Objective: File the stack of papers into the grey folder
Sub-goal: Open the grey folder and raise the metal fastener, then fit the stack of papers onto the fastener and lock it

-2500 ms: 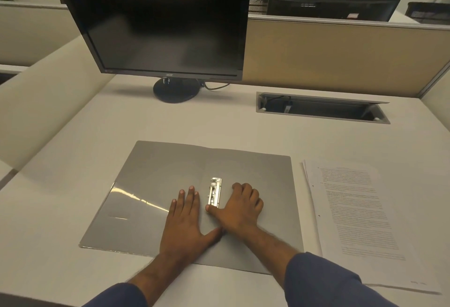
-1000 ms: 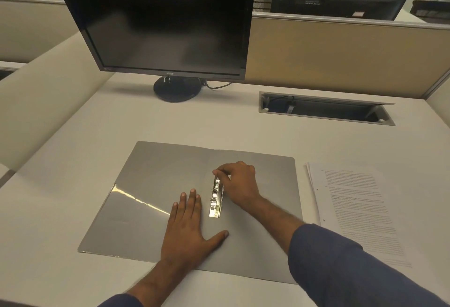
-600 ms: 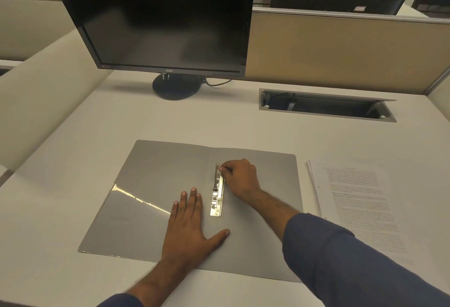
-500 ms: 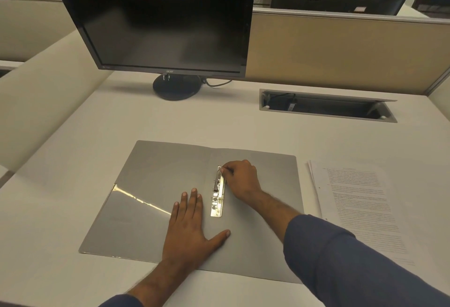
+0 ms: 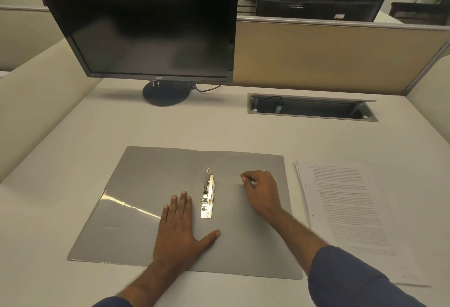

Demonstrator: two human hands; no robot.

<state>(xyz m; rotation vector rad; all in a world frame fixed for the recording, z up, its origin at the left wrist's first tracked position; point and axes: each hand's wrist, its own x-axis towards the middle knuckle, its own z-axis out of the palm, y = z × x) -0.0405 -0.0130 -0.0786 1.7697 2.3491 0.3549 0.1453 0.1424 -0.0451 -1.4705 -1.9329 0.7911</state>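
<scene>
The grey folder (image 5: pixel 151 199) lies open flat on the desk in front of me. Its metal fastener clip (image 5: pixel 207 194) runs along the spine, with its lever end lifted at the far tip. My left hand (image 5: pixel 180 228) rests flat, palm down, on the folder just left of the clip. On the folder's right half, my right hand (image 5: pixel 261 192) hovers or rests with fingertips pinched together, a hand's width right of the clip. I see nothing clearly held in it. The stack of printed papers (image 5: pixel 345 204) lies to the right of the folder, untouched.
A black monitor (image 5: pixel 146 21) on a round base (image 5: pixel 166 92) stands at the back left. A recessed cable tray (image 5: pixel 311 108) sits at the back right. Beige partitions (image 5: pixel 328 55) enclose the desk.
My right hand has left the far end of the clip and moved right over the folder's right half. The clip's lever now stands raised. My left hand has stayed flat.
</scene>
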